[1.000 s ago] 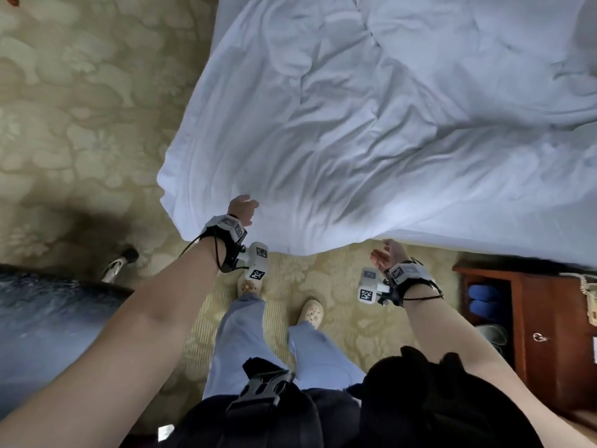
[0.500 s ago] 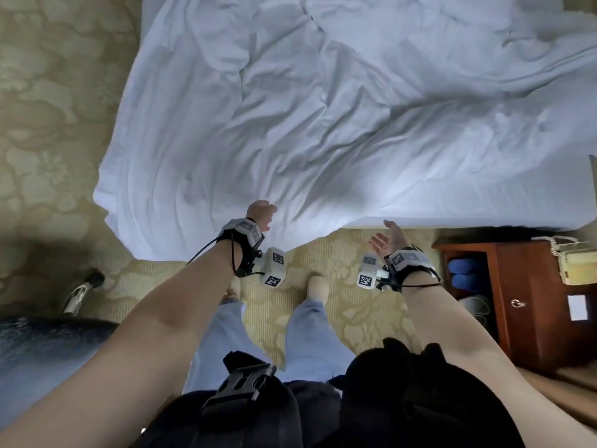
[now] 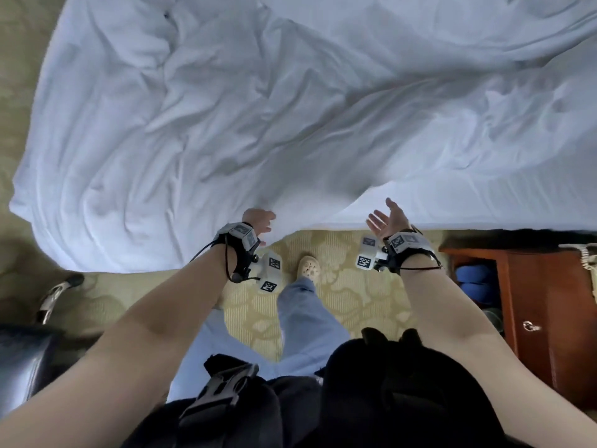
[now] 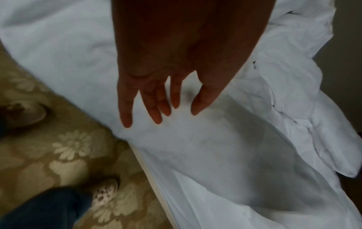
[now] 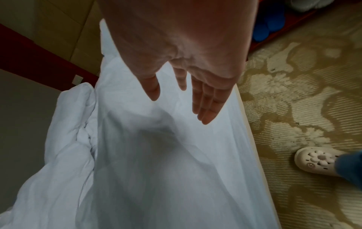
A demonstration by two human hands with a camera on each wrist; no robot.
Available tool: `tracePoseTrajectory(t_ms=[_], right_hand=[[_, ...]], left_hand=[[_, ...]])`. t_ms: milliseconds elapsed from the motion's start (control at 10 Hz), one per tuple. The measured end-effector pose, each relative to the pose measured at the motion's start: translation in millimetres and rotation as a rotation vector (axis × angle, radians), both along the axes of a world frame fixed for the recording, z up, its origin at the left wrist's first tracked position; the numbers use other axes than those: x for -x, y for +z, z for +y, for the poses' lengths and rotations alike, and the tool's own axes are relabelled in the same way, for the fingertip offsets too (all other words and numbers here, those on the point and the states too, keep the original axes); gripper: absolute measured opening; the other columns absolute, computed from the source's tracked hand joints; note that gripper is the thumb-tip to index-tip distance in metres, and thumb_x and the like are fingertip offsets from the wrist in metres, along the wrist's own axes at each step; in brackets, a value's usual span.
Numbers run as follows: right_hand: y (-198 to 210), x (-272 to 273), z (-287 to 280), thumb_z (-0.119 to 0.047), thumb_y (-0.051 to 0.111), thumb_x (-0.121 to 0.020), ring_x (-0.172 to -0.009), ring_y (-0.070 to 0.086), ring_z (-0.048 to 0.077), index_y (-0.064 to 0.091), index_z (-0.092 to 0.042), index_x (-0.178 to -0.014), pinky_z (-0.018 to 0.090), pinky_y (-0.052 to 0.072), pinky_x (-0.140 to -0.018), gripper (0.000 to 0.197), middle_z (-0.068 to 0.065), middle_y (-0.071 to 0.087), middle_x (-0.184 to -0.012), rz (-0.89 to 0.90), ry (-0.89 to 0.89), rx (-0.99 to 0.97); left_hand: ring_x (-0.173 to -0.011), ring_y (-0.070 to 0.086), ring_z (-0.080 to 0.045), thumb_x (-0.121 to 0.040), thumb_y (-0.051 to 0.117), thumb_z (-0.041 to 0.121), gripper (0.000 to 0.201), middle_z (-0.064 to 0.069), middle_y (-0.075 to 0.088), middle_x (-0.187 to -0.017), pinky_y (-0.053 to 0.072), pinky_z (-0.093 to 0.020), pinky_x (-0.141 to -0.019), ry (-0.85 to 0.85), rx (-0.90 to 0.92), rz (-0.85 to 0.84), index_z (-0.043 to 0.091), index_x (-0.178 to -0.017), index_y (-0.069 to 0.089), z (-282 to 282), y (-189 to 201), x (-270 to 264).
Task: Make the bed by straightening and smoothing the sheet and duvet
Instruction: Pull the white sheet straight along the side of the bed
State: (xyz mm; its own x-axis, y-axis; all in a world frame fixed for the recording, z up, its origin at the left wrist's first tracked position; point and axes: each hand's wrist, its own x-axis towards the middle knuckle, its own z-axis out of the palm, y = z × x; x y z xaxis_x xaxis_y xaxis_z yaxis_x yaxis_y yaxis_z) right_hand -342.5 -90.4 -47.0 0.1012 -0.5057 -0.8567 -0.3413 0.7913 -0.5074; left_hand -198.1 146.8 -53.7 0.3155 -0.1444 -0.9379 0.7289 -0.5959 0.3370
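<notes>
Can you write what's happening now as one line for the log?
left hand: open, by duvet edge | right hand: open, holding nothing | duvet: wrinkled

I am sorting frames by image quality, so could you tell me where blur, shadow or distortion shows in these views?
Head view: wide-angle bending at the edges, duvet evenly lit. Left wrist view: left hand dark and backlit, carpet smeared. Right wrist view: right hand well lit, a soft shadow on the sheet.

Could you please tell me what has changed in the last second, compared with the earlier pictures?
The left hand, curled at the duvet edge before, now has straight fingers. The right hand has risen towards the bed edge, palm open. The view has drifted right along the bed. The duvet stays rumpled.
</notes>
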Motion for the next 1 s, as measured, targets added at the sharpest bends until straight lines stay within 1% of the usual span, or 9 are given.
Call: tracePoseTrajectory(t_ms=[100, 200, 400, 500, 600, 700, 800, 900, 1000], right_hand=[[-19, -1, -44, -0.032, 0.05, -0.098, -0.127, 0.049, 0.029, 0.037, -0.012, -0.142, 0.035, 0.047, -0.093, 0.051, 0.011, 0.044, -0.144, -0.023, -0.011, -0.049], [-39, -3, -73, -0.04, 0.054, -0.094, -0.133, 0.044, 0.028, 0.033, -0.011, -0.146, 0.036, 0.044, -0.099, 0.063, 0.01, 0.04, -0.147, -0.06, -0.001, -0.113], [-67, -14, -102, -0.053, 0.057, -0.086, -0.135, 0.042, 0.027, 0.032, -0.013, -0.146, 0.038, 0.039, -0.11, 0.077, 0.012, 0.04, -0.147, -0.117, 0.091, -0.178], [-77, -26, -112, -0.052, 0.056, -0.087, -0.136, 0.041, 0.027, 0.032, -0.015, -0.145, 0.036, 0.037, -0.109, 0.073, 0.015, 0.038, -0.148, -0.14, 0.11, -0.208], [-81, -39, -120, -0.052, 0.06, -0.085, -0.136, 0.04, 0.026, 0.03, -0.015, -0.145, 0.035, 0.037, -0.11, 0.077, 0.016, 0.038, -0.147, -0.117, 0.127, -0.218], [-83, -49, -126, -0.053, 0.067, -0.079, -0.126, 0.048, 0.025, 0.032, -0.012, -0.141, 0.035, 0.042, -0.102, 0.082, 0.016, 0.046, -0.138, -0.055, 0.132, -0.196], [-80, -52, -127, -0.054, 0.07, -0.076, -0.119, 0.052, 0.024, 0.036, -0.009, -0.138, 0.035, 0.045, -0.102, 0.084, 0.017, 0.048, -0.137, -0.015, 0.14, -0.177], [-73, -52, -122, -0.061, 0.068, -0.073, -0.13, 0.047, 0.028, 0.038, -0.013, -0.137, 0.042, 0.043, -0.105, 0.086, 0.017, 0.043, -0.145, 0.02, 0.185, -0.184], [-58, -50, -109, -0.079, 0.058, -0.065, -0.123, 0.053, 0.028, 0.037, -0.02, -0.141, 0.044, 0.047, -0.096, 0.099, 0.011, 0.049, -0.14, 0.051, 0.294, -0.219]], left_hand=[[-0.071, 0.052, -0.02, -0.093, 0.055, 0.022, 0.02, -0.007, 0.048, -0.107, 0.047, -0.031, -0.062, 0.006, -0.066, 0.045, 0.01, -0.109, 0.057, -39, -12, 27], [-0.097, 0.053, -0.024, -0.093, 0.054, 0.031, 0.054, -0.014, 0.051, -0.12, 0.049, -0.035, -0.077, 0.151, -0.063, 0.111, 0.004, -0.138, 0.043, -68, -32, 51], [-0.138, 0.035, -0.034, -0.097, 0.034, 0.053, 0.073, -0.018, 0.029, -0.153, 0.034, -0.039, -0.108, 0.228, -0.148, 0.143, 0.002, -0.148, 0.025, -114, -49, 65], [-0.132, 0.042, -0.034, -0.099, 0.025, 0.053, 0.068, -0.017, 0.043, -0.144, 0.044, -0.036, -0.093, 0.428, -0.032, 0.188, 0.003, -0.144, 0.033, -127, -63, 67], [-0.068, 0.064, -0.025, -0.088, 0.026, 0.072, 0.07, -0.008, 0.069, -0.062, 0.046, -0.031, -0.064, 0.57, 0.007, 0.19, 0.009, -0.098, 0.056, -133, -77, 60], [-0.036, 0.059, -0.017, -0.078, 0.026, 0.084, 0.071, -0.001, 0.056, -0.038, 0.049, -0.023, -0.047, 0.587, 0.068, 0.243, 0.017, -0.078, 0.052, -128, -108, 48], [-0.03, 0.058, -0.008, -0.094, 0.03, 0.063, 0.058, 0.004, 0.057, -0.034, 0.05, -0.024, -0.047, 0.639, 0.076, 0.093, 0.014, -0.099, 0.059, -135, -79, 42], [-0.03, 0.057, -0.01, -0.093, 0.041, 0.057, 0.06, 0.003, 0.058, -0.037, 0.047, -0.019, -0.049, 0.791, 0.157, 0.148, 0.015, -0.058, 0.065, -133, -63, 41], [-0.034, 0.058, -0.013, -0.095, 0.037, 0.054, 0.049, 0.001, 0.061, -0.044, 0.045, -0.013, -0.038, 0.797, 0.195, 0.193, 0.014, -0.075, 0.055, -125, -49, 39]])
